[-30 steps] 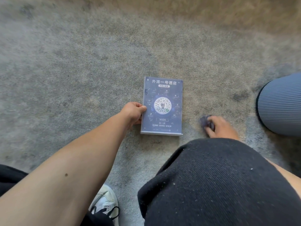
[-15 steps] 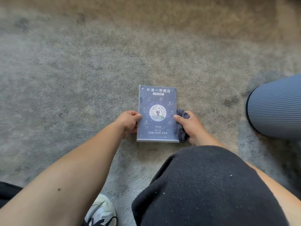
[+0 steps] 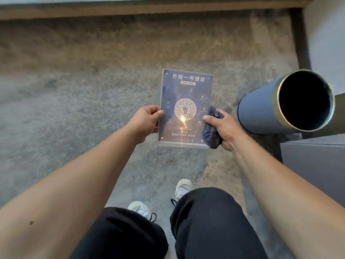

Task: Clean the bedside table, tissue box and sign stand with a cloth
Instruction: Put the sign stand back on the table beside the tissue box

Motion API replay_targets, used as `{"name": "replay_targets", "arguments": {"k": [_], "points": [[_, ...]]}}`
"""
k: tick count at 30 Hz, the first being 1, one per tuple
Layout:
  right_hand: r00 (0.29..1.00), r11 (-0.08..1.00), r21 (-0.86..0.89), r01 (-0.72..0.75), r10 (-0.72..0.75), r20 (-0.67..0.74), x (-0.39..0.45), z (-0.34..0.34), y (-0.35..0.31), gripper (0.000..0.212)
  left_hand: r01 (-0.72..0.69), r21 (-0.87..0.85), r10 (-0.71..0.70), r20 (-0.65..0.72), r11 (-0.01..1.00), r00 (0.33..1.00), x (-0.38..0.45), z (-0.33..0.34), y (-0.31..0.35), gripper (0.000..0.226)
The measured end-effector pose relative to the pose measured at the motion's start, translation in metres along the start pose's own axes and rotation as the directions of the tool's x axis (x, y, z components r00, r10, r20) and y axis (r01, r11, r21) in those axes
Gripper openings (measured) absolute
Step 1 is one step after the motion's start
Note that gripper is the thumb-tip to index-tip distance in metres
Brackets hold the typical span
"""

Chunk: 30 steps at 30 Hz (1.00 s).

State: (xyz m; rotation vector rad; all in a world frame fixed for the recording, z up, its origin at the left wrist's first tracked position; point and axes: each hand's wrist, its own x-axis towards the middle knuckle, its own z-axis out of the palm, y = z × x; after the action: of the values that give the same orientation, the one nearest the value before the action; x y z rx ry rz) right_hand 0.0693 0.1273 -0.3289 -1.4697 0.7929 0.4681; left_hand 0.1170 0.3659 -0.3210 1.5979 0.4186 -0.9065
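The sign stand, a clear acrylic holder with a dark blue card and a round code in its middle, is held up above the carpet. My left hand grips its left edge. My right hand holds a dark grey cloth bunched against the sign's right edge, thumb on the front face. A bright glare spot shows on the lower half of the sign. The tissue box is not in view.
A ribbed blue cylindrical bin with a dark open mouth stands to the right. A grey furniture top fills the lower right. Grey-brown carpet runs to a wooden skirting at the back. My shoes stand below.
The sign lay flat on the carpet; both hands have lifted it off the floor. My right hand brought the cloth from the carpet to the sign's right edge. I have risen from a crouch.
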Motion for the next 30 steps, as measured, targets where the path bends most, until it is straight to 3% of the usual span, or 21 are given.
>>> {"name": "replay_targets", "arguments": {"k": [1,7,13,22,28,30], "points": [[1.0,1.0,0.017,0.018,-0.018,-0.008,-0.02,-0.007,-0.019,0.009,-0.015,0.008,0.014,0.016,1.0,1.0,-0.018,0.004,0.02,0.02],[0.989,0.99,0.071,0.123,-0.117,-0.094,-0.151,-0.058,-0.111,0.012,-0.07,0.096,0.06,0.11,0.993,0.992,-0.125,0.044,0.134,0.021],[0.958,0.971,0.152,0.183,-0.142,-0.248,-0.255,-0.125,-0.157,0.009,-0.131,0.27,0.07,0.225,0.954,0.972,-0.203,0.111,0.221,0.022],[0.914,0.933,0.312,0.18,-0.041,-0.403,-0.361,-0.241,-0.129,0.013,-0.29,0.485,0.061,0.434,0.825,0.899,-0.269,0.251,0.265,0.019],[0.859,0.938,0.318,0.136,0.048,-0.509,-0.426,-0.331,-0.074,0.018,-0.503,0.622,0.012,0.621,0.6,0.783,-0.279,0.376,0.261,0.009],[0.828,0.938,0.321,0.133,0.072,-0.556,-0.446,-0.361,-0.055,0.019,-0.568,0.633,0.025,0.656,0.526,0.754,-0.283,0.425,0.256,0.028]]}}
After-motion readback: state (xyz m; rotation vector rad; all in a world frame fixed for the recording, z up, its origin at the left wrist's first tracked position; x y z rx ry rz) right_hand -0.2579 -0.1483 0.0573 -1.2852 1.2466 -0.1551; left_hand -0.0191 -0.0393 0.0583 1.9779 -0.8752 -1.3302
